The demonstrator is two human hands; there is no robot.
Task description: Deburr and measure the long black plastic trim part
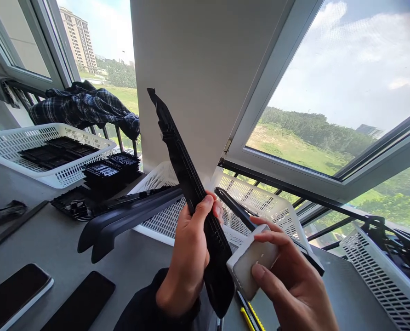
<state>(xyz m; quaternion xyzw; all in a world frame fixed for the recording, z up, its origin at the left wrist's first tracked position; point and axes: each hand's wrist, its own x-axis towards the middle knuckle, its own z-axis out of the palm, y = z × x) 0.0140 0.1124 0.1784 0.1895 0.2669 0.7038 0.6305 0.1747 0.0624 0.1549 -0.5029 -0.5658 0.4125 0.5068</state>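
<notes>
My left hand (191, 253) is closed around a long black plastic trim piece (184, 161), which it holds up at a slant. The far end of the piece is narrow and notched; its near end is broad and rounded. Between the fingers and thumb of my right hand (291, 276) is a white block (251, 264) with a greyish face, perhaps a sponge. The block is right beside the lower part of the trim piece; whether they touch I cannot tell. Below them lies a yellow and black utility knife (249, 317), partly hidden.
White plastic baskets stand at the left (65, 177), centre (155, 234) and right (380, 285). Similar black trim pieces (122, 220) lie across the centre basket. Stacked black parts (111, 170) and two phones (15, 294) (81, 301) rest on the grey table. Windows are behind.
</notes>
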